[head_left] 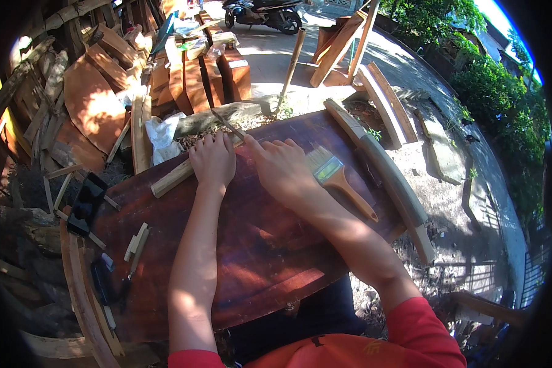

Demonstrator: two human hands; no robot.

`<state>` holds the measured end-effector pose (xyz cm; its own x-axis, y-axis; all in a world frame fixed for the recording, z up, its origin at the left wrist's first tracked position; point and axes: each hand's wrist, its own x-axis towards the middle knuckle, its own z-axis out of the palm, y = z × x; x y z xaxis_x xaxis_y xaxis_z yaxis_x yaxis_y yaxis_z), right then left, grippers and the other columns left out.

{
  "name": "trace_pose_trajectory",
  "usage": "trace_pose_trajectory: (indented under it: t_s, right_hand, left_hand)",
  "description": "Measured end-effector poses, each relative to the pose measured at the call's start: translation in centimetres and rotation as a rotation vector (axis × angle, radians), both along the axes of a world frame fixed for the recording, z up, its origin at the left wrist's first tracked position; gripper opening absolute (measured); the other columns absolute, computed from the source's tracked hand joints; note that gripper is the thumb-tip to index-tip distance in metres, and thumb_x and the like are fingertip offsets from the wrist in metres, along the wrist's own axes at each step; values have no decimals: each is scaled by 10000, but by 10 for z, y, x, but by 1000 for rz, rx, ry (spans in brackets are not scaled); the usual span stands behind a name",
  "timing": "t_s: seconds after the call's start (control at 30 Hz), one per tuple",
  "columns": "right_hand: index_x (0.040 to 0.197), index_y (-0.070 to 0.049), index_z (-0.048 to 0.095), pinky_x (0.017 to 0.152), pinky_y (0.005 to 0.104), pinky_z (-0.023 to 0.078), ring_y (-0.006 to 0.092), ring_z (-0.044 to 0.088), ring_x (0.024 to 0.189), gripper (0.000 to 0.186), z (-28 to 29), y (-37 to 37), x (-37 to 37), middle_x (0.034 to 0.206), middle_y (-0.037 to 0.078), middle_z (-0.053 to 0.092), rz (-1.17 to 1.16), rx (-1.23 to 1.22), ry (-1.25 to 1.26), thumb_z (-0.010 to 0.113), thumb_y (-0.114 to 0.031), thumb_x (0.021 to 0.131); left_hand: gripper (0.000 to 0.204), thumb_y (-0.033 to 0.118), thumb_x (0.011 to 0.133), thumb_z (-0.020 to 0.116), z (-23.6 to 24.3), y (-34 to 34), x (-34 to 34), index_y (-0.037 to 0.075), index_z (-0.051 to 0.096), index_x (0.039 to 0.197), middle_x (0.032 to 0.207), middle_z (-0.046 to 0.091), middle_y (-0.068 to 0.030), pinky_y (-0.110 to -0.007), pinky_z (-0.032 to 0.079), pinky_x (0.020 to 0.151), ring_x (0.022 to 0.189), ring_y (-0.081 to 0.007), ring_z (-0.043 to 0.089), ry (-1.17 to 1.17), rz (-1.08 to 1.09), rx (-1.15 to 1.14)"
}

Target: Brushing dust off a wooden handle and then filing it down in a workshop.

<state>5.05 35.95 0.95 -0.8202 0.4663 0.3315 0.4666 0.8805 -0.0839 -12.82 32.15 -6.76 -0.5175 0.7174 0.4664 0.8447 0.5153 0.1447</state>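
My left hand (213, 161) is closed over a pale squared wooden stick (173, 178), pressing it near the far edge of a dark red-brown wooden board (270, 239). Just right of it, my right hand (280, 165) is closed round a narrow, blade-like tool (226, 124) whose thin end points away to the far left. Its handle is hidden inside the fist, so the exact kind is unclear. Beside my right wrist lies a wide paintbrush (343, 185) with pale bristles and a wooden handle.
Sunglasses (87, 203), small wood pieces (135, 243) and a dark-handled tool (102, 282) lie at the left. A curved timber (389, 178) runs along the board's right side. Stacked lumber (98, 80) fills the far left; a motorbike (264, 15) stands beyond.
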Motion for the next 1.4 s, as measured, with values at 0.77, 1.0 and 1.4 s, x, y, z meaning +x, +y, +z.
trace_pose_trajectory:
  t_s: [0.77,1.0,1.4]
  right_hand:
    - [1361,-89,604,873,458,486,300,704,955,377,1,1,4,917,111,734,107,17,138,547,-155,994]
    - [1342,-72,617,877,466,474,281,706,941,367,4,1,5,911,108,738,32,-14,59,566,-165,991]
    - [1297,-77,639,824,423,465,275,713,850,345,-5,3,4,896,105,746,89,43,173,593,-165,967]
  left_hand:
    - [380,331,1087,405,4,-2,-4,75,686,1076,1015,709,-180,-500,524,917,996,-366,686,26,20,18]
    - [407,357,1089,383,6,-2,-7,79,681,1093,1031,708,-190,-517,535,888,1007,-375,686,-15,-47,5]
    - [400,348,1086,388,9,-2,-5,68,673,1062,1024,709,-184,-508,516,918,1003,-377,676,-40,-36,-13]
